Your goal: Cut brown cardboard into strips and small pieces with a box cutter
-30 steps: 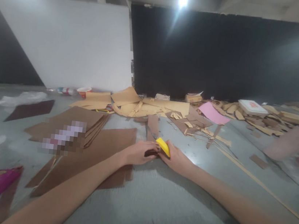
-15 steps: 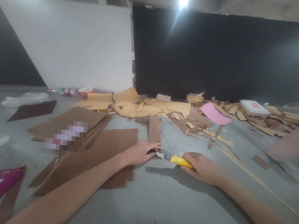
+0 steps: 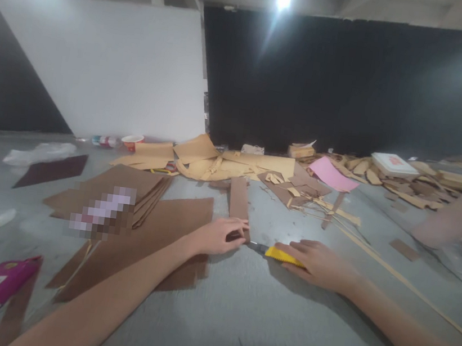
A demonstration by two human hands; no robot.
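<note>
A narrow brown strip [image 3: 239,198], like card or leather, lies lengthwise in front of me. My left hand [image 3: 217,236] is at its near end, fingers curled, with thumb and fingertips closed on the strip's end. To the right, low over the grey tabletop, my right hand [image 3: 319,265] grips a yellow utility knife [image 3: 282,255]. The knife's metal tip points left and comes close to the strip's end; whether they touch I cannot tell. Under my left forearm lie large brown sheets [image 3: 173,222].
Stacked brown sheets [image 3: 102,181] and a magenta case [image 3: 0,290] are at left. Tan offcuts [image 3: 257,165], a pink sheet [image 3: 333,174] and a white box [image 3: 394,165] line the back. A long thin strip [image 3: 403,291] crosses the right side. A red-white cup [image 3: 132,142] stands back left.
My right hand moved right, away from my left hand, with the knife. The knife swung from steeply tilted to lying nearly flat. My left hand stayed at the strip's end, its fingers shifting slightly.
</note>
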